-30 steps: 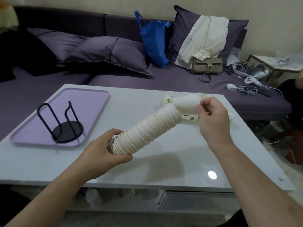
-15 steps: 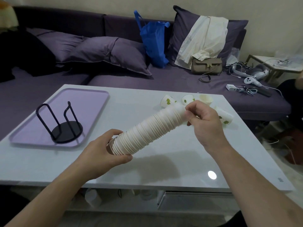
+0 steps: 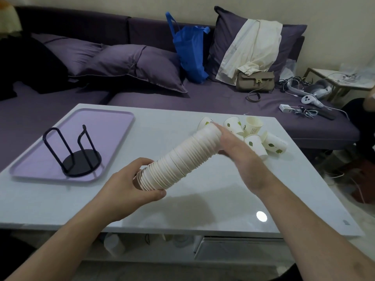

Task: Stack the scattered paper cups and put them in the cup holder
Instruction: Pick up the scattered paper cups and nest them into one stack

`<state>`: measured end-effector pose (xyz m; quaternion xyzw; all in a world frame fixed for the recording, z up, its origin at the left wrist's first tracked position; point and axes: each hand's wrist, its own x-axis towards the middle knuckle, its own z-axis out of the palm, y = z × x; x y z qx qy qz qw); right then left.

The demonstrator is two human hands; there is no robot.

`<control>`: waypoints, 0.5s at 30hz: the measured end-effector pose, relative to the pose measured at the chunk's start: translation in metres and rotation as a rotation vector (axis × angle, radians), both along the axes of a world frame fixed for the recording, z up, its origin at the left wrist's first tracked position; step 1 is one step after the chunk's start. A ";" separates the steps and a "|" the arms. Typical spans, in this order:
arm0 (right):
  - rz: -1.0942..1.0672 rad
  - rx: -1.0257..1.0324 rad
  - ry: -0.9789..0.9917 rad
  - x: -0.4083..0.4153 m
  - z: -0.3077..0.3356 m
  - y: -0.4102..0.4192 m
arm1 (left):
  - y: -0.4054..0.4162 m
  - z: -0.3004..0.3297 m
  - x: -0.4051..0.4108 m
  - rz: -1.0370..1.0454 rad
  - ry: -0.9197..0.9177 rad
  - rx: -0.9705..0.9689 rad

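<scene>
paper stack (image 3: 178,157) gripped at base by left hand (image 3: 129,185) | right hand (image 3: 241,151) at top end, fingers look straight, blurred | loose cups (image 3: 253,134) at table's (image 3: 203,199) far right edge | holder (image 3: 77,157) on tray (image 3: 113,126), left

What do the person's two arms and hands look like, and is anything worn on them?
Both forearms are bare as far as the picture shows: no sleeves are in view. The left hand and right hand wear no gloves, and no watch, ring or bracelet shows on the wrists or fingers.
</scene>
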<state>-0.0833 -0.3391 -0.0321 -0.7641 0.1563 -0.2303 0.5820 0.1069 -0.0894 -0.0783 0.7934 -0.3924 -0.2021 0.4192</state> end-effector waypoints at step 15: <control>-0.752 -0.415 0.484 -0.017 -0.024 -0.063 | -0.001 0.000 0.000 0.014 0.036 -0.027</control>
